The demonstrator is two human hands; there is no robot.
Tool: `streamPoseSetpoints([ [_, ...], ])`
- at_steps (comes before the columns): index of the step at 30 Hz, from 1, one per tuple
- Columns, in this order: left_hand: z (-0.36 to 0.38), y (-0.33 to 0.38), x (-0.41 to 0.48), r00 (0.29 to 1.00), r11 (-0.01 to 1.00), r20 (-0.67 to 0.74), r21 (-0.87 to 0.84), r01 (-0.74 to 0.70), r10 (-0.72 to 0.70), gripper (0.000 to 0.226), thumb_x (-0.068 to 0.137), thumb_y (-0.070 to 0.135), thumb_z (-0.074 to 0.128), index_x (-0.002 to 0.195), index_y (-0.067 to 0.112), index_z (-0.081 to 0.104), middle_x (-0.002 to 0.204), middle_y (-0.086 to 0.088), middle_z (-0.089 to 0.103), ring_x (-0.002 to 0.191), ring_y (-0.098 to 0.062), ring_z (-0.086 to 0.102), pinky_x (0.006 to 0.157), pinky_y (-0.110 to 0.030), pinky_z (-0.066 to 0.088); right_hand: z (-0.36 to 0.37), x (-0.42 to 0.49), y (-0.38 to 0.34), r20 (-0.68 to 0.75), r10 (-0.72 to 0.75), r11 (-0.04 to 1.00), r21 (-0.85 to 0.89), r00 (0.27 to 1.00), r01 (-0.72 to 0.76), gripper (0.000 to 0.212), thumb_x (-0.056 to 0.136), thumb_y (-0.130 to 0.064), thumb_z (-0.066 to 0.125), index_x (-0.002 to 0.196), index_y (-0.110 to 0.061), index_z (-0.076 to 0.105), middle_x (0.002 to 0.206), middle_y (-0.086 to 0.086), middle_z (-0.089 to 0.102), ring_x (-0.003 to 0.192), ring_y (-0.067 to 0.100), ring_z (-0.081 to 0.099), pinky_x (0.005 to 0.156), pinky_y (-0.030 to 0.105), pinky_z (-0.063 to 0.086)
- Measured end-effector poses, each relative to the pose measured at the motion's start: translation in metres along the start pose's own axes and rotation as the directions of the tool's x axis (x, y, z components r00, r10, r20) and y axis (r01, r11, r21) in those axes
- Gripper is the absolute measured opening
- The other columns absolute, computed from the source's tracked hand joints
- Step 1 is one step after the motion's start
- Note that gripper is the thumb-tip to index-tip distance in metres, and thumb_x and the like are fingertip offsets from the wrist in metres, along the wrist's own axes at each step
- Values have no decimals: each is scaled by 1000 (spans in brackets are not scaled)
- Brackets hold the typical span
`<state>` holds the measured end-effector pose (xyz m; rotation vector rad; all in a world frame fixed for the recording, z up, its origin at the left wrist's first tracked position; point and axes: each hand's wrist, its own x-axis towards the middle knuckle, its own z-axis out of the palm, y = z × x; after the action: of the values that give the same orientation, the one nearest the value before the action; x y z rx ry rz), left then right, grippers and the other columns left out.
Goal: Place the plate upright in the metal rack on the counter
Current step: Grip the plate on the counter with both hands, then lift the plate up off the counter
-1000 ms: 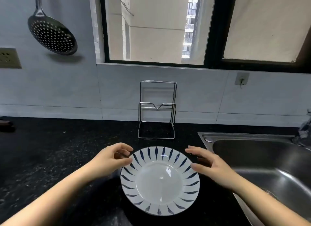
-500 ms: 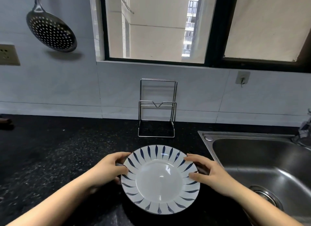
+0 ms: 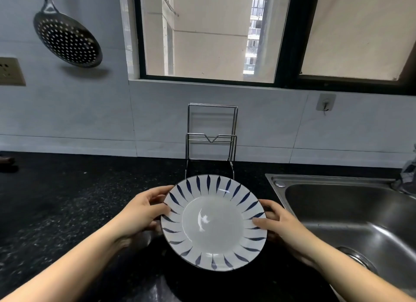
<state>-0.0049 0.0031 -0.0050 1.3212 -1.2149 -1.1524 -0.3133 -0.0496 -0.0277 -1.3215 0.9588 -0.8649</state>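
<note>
A white plate [image 3: 213,223] with dark blue leaf strokes round its rim is held just above the black counter [image 3: 67,207], tilted with its far edge raised. My left hand [image 3: 141,214] grips its left rim, thumb on top. On the opposite rim my right hand [image 3: 278,225] holds it the same way. The metal wire rack [image 3: 211,142] stands empty against the back wall, directly behind the plate; the plate's far edge hides the rack's base.
A steel sink [image 3: 351,214] lies to the right, its rim close to my right hand. A perforated skimmer [image 3: 67,40] hangs on the wall at upper left, beside a wall socket [image 3: 10,71]. A window sits above the rack.
Both hands closed on the plate's rim and lifted it off the counter, tilting its far edge up toward the rack.
</note>
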Motion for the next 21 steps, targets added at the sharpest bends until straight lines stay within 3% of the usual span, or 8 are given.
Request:
streamPoseSetpoints([
  [5, -5, 11, 8, 999, 999, -14, -8, -32, 32, 50, 74, -5, 60, 102, 36, 67, 98, 1, 73, 72, -19, 68, 48, -26, 51, 3, 4, -12, 130, 162, 986, 13, 978, -165, 25, 84, -11, 60, 109, -13, 60, 104, 14, 73, 90, 32, 69, 69, 44, 60],
  [10, -9, 19, 17, 996, 996, 31, 30, -84, 83, 52, 76, -5, 60, 99, 41, 67, 102, -1, 70, 77, -17, 69, 55, -30, 57, 2, 14, -26, 153, 211, 977, -60, 965, -204, 35, 87, 2, 50, 116, -18, 52, 102, 12, 74, 87, 35, 70, 67, 43, 60],
  [15, -14, 25, 27, 986, 983, 80, 99, -156, 149, 53, 79, -1, 60, 108, 43, 60, 108, -3, 64, 89, -19, 69, 68, -36, 60, 4, 21, -38, 102, 162, 985, -81, 981, -154, 41, 85, 9, 48, 113, -21, 51, 97, 12, 75, 84, 38, 69, 63, 48, 60],
  [21, -19, 44, 48, 972, 957, 129, 192, -219, 197, 52, 84, 15, 62, 121, 47, 47, 113, -3, 61, 94, -17, 68, 71, -32, 58, 7, 32, -56, -16, 24, 994, -109, 1000, -25, 52, 82, 10, 50, 122, -23, 46, 105, 15, 68, 75, 29, 72, 50, 38, 58],
])
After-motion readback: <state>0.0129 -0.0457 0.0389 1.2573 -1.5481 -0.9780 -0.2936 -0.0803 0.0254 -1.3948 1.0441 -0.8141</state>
